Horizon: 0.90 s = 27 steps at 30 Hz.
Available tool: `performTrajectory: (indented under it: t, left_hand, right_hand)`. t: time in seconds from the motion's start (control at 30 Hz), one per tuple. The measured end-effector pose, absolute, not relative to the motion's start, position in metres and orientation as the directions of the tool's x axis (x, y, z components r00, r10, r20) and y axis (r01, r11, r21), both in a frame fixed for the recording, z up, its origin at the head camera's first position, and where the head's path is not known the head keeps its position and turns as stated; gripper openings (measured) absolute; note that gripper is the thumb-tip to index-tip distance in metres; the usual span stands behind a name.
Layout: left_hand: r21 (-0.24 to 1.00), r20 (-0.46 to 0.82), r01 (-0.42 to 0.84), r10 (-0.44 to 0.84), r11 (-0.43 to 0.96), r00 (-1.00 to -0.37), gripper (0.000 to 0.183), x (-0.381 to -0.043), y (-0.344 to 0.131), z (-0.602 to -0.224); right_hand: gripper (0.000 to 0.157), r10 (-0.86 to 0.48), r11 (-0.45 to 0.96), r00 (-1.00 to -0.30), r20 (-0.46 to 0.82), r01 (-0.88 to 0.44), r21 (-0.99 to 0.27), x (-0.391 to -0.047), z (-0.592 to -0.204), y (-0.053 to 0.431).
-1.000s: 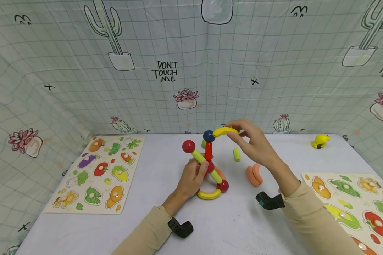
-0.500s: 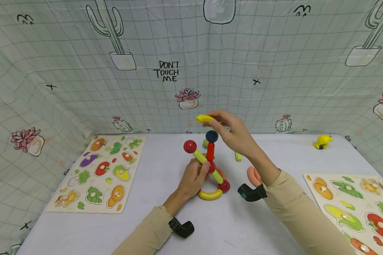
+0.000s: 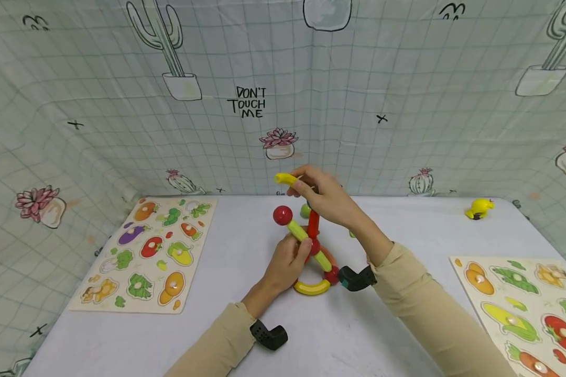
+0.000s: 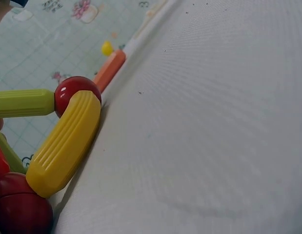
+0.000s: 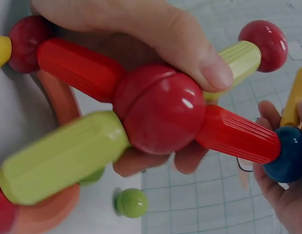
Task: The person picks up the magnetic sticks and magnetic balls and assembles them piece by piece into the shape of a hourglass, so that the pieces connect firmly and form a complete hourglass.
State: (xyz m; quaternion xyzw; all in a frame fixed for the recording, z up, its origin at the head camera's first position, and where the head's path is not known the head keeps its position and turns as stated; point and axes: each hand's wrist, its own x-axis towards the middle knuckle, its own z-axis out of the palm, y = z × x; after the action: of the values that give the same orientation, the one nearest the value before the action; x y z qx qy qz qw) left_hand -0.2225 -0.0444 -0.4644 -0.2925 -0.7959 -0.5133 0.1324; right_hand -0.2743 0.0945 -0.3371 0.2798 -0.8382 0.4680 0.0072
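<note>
My left hand [image 3: 285, 262] grips a toy frame of rods and balls at its middle red ball [image 5: 160, 109]. Red and light green rods run out from that ball; one red rod [image 5: 241, 134] rises to a blue ball [image 5: 287, 153]. Above the frame, my right hand [image 3: 327, 196] pinches a yellow curved rod [image 3: 285, 179] between thumb and fingers. That hand mostly hides the blue ball in the head view; whether it touches the ball, I cannot tell. Low on the frame, another yellow curved rod [image 4: 68, 144] joins two red balls.
Behind the frame lies a green ball [image 5: 131, 203] on the white table [image 3: 245, 225]. Vegetable picture boards lie at left [image 3: 193, 259] and right [image 3: 502, 290]. A small yellow toy [image 3: 478, 208] stands at the far right. My right arm covers part of the table.
My right hand has lifted the yellow curved rod away from beside the blue ball and carried it left and up, now above the frame. My left hand keeps its grip in place.
</note>
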Motion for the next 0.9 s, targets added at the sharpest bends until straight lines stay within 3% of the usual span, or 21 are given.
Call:
performTrajectory:
  t: [0.6, 0.9]
  left_hand:
    - [0.731, 0.523, 0.613, 0.332, 0.3, -0.785, 0.026, -0.222, -0.044, -0.462]
    - [0.754, 0.486, 0.582, 0.337, 0.304, -0.806, 0.029, -0.22, -0.044, -0.463]
  right_hand:
    - [0.027, -0.432, 0.464, -0.885, 0.173, -0.383, -0.799, -0.27, -0.344, 0.103]
    - [0.028, -0.334, 0.366, -0.922, 0.197, -0.319, -0.874, -0.255, -0.352, 0.107]
